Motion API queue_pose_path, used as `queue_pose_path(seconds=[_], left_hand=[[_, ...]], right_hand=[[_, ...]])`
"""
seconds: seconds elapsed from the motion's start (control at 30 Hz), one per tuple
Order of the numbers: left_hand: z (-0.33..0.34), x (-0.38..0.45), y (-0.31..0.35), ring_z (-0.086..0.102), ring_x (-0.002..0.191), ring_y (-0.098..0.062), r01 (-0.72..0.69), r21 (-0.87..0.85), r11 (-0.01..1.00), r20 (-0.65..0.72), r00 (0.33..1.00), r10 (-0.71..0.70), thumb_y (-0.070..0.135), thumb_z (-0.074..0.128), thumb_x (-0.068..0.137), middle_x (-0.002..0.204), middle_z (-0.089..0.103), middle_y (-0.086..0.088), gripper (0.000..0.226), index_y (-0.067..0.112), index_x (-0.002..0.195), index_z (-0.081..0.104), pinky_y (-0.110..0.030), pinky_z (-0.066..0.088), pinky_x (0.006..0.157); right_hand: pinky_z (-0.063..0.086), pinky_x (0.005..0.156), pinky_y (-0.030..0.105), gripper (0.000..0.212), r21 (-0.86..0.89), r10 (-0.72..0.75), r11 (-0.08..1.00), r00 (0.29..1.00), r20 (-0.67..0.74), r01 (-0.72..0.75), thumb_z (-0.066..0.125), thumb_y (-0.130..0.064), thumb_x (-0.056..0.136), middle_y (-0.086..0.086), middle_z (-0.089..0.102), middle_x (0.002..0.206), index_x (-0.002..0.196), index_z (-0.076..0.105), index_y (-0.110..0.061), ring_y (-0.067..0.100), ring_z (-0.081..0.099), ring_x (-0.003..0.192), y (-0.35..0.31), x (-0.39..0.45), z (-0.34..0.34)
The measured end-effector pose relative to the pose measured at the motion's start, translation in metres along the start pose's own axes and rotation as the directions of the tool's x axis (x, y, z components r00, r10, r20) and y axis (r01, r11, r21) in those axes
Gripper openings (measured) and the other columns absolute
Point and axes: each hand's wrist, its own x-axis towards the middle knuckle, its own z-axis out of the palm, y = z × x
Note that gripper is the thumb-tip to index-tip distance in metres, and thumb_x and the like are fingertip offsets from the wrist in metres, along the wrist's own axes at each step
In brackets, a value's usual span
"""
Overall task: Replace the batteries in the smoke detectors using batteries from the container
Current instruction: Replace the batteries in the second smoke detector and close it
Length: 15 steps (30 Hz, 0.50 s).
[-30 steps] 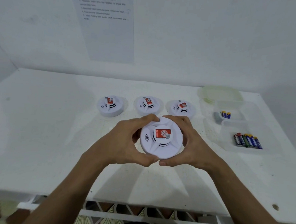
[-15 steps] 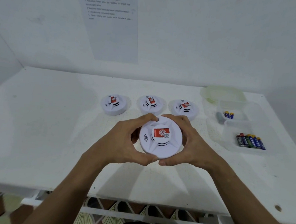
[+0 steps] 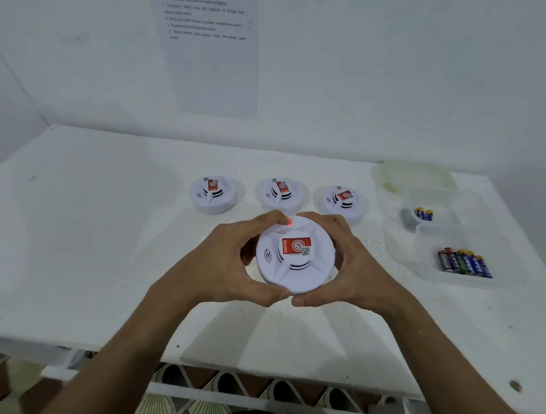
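A round white smoke detector (image 3: 295,258) with a red label is held face up over the table. My left hand (image 3: 227,261) grips its left rim, and my right hand (image 3: 357,268) grips its right rim. A red light glows at the detector's far edge, by my left index fingertip. Three more white smoke detectors (image 3: 214,194) (image 3: 281,193) (image 3: 343,201) stand in a row behind it. At the right, a clear container (image 3: 427,256) holds several batteries (image 3: 465,262). A smaller clear container (image 3: 436,199) behind it holds two batteries (image 3: 424,213).
A translucent green lid (image 3: 414,176) lies at the back right. A printed instruction sheet (image 3: 210,45) hangs on the wall. The white table (image 3: 89,244) ends close to me, with patterned floor below its front edge.
A red light has come on at the held detector's far edge, by my left index fingertip. Both hands keep the same grip on the rim.
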Motion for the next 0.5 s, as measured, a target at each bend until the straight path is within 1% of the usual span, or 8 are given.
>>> queue_pose_path(seconds=[0.17,0.27,0.33,0.4,0.5], left_hand=[[-0.001,-0.001,-0.001,0.048,0.066,-0.005,0.008,0.004,1.0,-0.003,1.0,-0.008,0.03,0.087,0.06,0.084,0.057,0.024,0.075,0.033,0.125,0.05,-0.011,0.04,0.061],[0.0,-0.003,-0.004,0.047,0.068,-0.007,0.017,-0.006,1.0,-0.014,1.0,-0.017,0.031,0.087,0.061,0.087,0.058,0.021,0.077,0.034,0.128,0.05,-0.013,0.042,0.061],[0.0,-0.003,-0.007,0.048,0.07,-0.008,0.017,-0.013,1.0,-0.023,1.0,-0.017,0.035,0.086,0.062,0.093,0.059,0.02,0.079,0.036,0.132,0.049,-0.014,0.044,0.062],[0.0,-0.005,-0.01,0.049,0.071,-0.009,0.03,-0.025,0.999,-0.031,0.999,-0.03,0.041,0.084,0.062,0.098,0.061,0.018,0.085,0.039,0.137,0.045,-0.017,0.046,0.062],[-0.002,-0.007,-0.012,0.053,0.074,-0.012,0.066,-0.039,0.997,-0.027,0.997,-0.067,0.046,0.083,0.061,0.1,0.063,0.012,0.093,0.046,0.141,0.037,-0.025,0.051,0.064]], right_hand=[[0.046,0.101,0.018,0.106,-0.009,0.007,1.0,1.0,0.004,-0.007,0.093,-0.019,0.05,-0.012,0.047,0.132,0.142,0.041,-0.024,0.005,0.049,0.124,0.0,0.0,0.001],[0.047,0.1,0.02,0.106,-0.003,0.006,1.0,1.0,-0.006,-0.006,0.094,-0.02,0.05,-0.007,0.046,0.133,0.142,0.042,-0.028,0.008,0.049,0.126,-0.002,0.0,0.002],[0.048,0.1,0.021,0.106,0.004,-0.002,1.0,1.0,-0.017,0.002,0.095,-0.019,0.05,-0.004,0.045,0.134,0.142,0.042,-0.029,0.01,0.049,0.127,-0.003,0.001,0.002],[0.05,0.102,0.027,0.105,0.019,0.006,1.0,1.0,-0.02,-0.005,0.095,-0.017,0.052,-0.003,0.047,0.137,0.142,0.042,-0.029,0.013,0.048,0.13,-0.004,0.0,0.002],[0.049,0.105,0.038,0.104,0.027,0.023,0.999,1.0,-0.005,-0.022,0.095,-0.012,0.057,-0.003,0.051,0.141,0.144,0.04,-0.024,0.018,0.049,0.132,-0.004,0.0,0.005]])
